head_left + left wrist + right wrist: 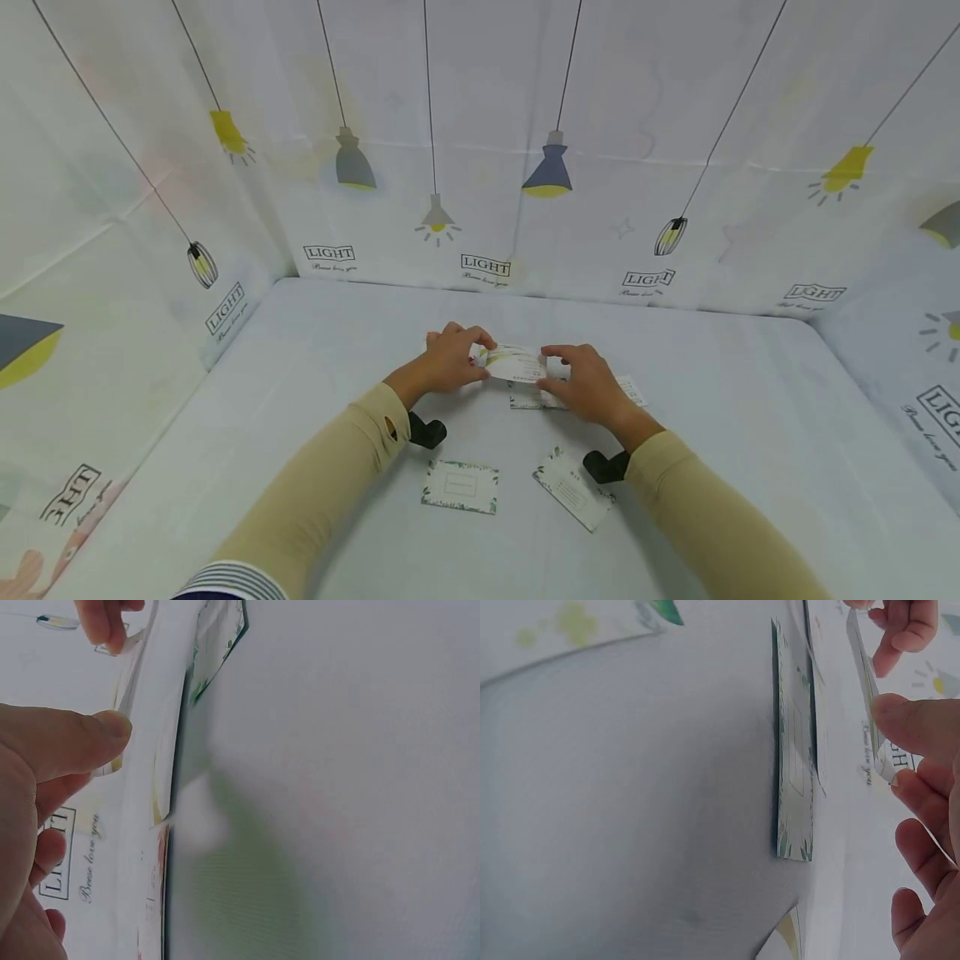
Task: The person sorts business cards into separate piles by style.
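A white card with yellow-green curved stripes [516, 364] is raised over the far middle of the table, slightly bent. My left hand [448, 360] pinches its left end between thumb and fingers. At the right end, the thumb and fingers of my right hand [588, 387] pinch it too. In the right wrist view the held card [867, 671] appears nearly edge-on, one corner curling. Beneath it lies a leaf-bordered card [527, 397], partly covered by other white cards. One of these, a printed card [632, 390], shows beyond my right hand.
Nearer to me lie two more leaf-bordered cards: a straight one [460, 486] on the left and a slanted one [574, 489] on the right. The white table [360, 333] meets a lamp-printed cloth wall [570, 225] at the back. Black wrist mounts [427, 432] stick out beneath my forearms.
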A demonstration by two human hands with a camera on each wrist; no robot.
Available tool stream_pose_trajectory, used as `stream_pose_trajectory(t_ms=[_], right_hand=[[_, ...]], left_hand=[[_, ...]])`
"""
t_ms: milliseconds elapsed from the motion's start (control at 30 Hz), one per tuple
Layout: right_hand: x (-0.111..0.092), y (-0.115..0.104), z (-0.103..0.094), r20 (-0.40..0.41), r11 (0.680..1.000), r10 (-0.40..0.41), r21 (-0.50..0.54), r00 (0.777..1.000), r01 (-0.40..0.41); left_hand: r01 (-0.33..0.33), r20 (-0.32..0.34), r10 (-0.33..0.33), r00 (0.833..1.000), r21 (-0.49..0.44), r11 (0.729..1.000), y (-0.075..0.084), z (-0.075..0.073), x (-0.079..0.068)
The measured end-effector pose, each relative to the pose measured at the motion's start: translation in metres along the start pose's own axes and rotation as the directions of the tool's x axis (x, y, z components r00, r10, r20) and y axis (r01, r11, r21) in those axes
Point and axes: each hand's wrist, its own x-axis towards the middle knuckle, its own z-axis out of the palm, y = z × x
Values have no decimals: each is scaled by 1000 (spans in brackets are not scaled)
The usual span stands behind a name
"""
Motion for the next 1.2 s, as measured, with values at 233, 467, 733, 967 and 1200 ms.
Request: stream_pose_trajectory(t_ms=[233,467,733,967,1200], right_hand=[[12,-3,6,-3,1000,3,-6,1000,-3],[24,-3,12,18,1000,26,5,999,-27],[31,-3,12,65,994,98,38,993,-101],[37,0,16,81,991,131,27,988,-133],[39,2,19,94,988,148,29,984,-152]], left_hand=[[24,15,-25,1000,30,999,-6,-2,7],[63,22,-64,998,39,997,-13,0,14],[99,31,-100,994,46,994,-20,8,26],[129,35,-132,991,65,989,-22,13,31],[147,53,-154,987,106,983,-19,13,32]])
